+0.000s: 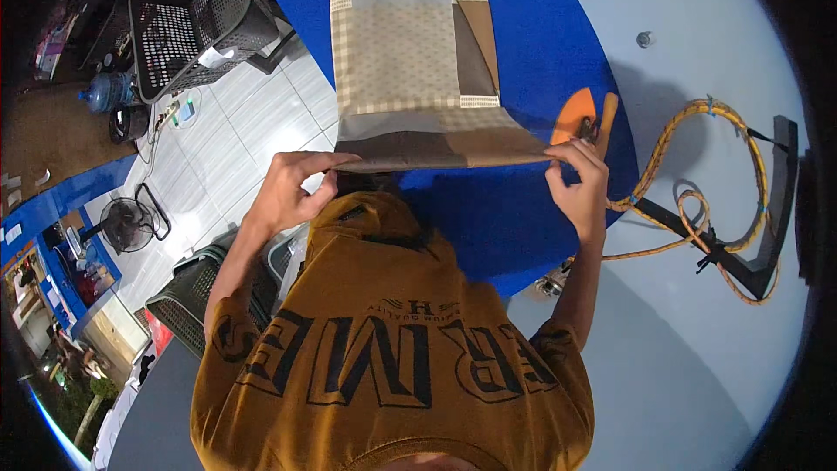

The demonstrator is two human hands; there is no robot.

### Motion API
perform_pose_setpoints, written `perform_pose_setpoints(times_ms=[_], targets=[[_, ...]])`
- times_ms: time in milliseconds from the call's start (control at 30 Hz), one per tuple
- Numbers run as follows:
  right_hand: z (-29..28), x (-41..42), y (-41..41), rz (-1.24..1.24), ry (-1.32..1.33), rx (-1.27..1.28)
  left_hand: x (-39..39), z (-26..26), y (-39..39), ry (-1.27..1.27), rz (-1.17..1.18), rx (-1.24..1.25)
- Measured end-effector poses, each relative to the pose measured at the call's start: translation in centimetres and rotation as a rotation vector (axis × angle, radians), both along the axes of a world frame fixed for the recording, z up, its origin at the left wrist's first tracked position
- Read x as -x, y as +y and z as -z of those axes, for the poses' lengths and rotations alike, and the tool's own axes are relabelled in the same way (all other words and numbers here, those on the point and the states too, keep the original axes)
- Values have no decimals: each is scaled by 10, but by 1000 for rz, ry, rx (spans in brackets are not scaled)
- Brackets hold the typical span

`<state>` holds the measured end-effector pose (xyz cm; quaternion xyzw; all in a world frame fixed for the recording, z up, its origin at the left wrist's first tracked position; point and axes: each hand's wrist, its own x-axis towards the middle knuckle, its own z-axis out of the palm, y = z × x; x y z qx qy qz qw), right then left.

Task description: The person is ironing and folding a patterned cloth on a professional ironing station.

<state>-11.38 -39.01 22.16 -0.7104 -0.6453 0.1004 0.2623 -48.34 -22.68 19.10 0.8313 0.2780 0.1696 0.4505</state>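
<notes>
A patchwork-print fabric piece (pixel 402 59) in beige, grey and brown lies over a blue-covered board (pixel 536 26). My left hand (pixel 291 186) pinches the left corner of its near brown edge between thumb and fingertips. At the right corner of that same edge, my right hand (pixel 582 176) holds the cloth with its fingertips. The edge is stretched nearly straight between both hands, close to my body. Just beyond my right hand rests an iron with an orange soleplate (pixel 577 111) and a wooden handle (pixel 607 121), partly hidden by the fingers.
A yellow patterned cord (pixel 660 137) loops over a black bracket (pixel 778 209) on the right. Dark perforated plastic baskets (pixel 189 33) stand at upper left, others (pixel 196 301) at lower left. A black fan (pixel 127 224) and a blue water bottle (pixel 104 92) are farther left.
</notes>
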Motion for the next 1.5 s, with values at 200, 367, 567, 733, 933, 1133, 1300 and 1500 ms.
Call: perform_pose_setpoints(times_ms=[200, 367, 567, 733, 933, 1133, 1300, 1500], targets=[[14, -24, 59, 79, 171, 78, -17, 12, 52, 81, -107, 187], [78, -80, 136, 78, 659, 18, -43, 58, 122, -111, -299, 328], [184, -88, 224, 478, 1318, 133, -90, 148, 196, -65, -691, 751], [238, -86, 234, 646, 872, 131, -95, 221, 183, 1, -744, 432], [233, -58, 231, 439, 351, -79, -93, 211, 161, 140, -719, 10], [229, -47, 216, 523, 72, -7, -98, 207, 141, 84, -728, -99], [208, -28, 170, 659, 171, 294, -78, 188, 97, 155, -721, 24], [221, -9, 117, 678, 152, 164, -71, 188, 62, 258, -679, 26]])
